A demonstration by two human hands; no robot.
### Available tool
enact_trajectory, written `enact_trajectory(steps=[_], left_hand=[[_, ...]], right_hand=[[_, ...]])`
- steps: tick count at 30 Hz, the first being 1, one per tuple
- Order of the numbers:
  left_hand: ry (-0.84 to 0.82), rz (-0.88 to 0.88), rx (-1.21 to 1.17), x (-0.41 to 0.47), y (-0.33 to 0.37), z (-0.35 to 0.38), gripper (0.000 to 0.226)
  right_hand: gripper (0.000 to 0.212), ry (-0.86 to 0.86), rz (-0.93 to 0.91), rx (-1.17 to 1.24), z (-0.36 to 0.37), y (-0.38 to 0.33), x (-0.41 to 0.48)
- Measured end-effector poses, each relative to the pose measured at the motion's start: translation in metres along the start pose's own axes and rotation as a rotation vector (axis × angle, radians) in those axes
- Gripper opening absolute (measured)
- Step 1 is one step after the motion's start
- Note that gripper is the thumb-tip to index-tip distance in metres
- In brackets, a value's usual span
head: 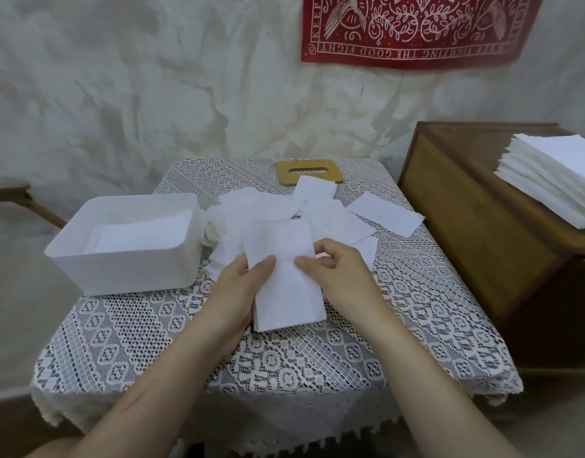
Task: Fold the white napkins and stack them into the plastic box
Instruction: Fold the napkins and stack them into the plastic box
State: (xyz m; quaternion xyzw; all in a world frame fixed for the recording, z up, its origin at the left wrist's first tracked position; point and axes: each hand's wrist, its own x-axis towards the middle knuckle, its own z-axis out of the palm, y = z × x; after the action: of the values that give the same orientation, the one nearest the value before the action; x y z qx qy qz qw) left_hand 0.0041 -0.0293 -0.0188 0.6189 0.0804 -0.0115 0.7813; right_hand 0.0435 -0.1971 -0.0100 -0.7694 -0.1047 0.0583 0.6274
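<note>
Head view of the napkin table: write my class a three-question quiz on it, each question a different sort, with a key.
1. True or false: the plastic box is empty.
2. The wooden lid lies: A) on the box; B) at the far edge of the table; C) on the cabinet.
3. Fill in: the left hand and right hand both pinch one white ____.
Key: 1 false, napkins lie inside; 2 B; 3 napkin.

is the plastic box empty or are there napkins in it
Not empty: flat white napkins lie on the bottom of the plastic box, well below its rim.
</note>
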Motion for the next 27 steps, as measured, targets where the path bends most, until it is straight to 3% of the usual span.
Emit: enact_trajectory(steps=[4,8,11,21,27], left_hand=[[0.022,0.011,0.007,0.0,0.001,0.0,0.028],[0.031,0.0,0.01,0.0,0.004,-0.001,0.023],[0.028,-0.007,0.03,0.002,0.004,-0.001,0.024],[0.152,-0.014,0.22,0.01,0.002,-0.003,0.02],[0.166,-0.048,0.197,0.022,0.001,-0.005,0.017]], right_hand=[[0.016,0.1,-0.006,-0.141,-0.002,0.002,0.003],[0.038,0.011,0.146,-0.07,-0.004,0.002,0.006],[0.013,-0.029,0.134,0.035,-0.006,0.004,0.006],[0.015,0.034,0.121,-0.048,-0.002,0.014,0.015],[0.011,0.27,0.052,-0.511,-0.028,0.013,0.034]])
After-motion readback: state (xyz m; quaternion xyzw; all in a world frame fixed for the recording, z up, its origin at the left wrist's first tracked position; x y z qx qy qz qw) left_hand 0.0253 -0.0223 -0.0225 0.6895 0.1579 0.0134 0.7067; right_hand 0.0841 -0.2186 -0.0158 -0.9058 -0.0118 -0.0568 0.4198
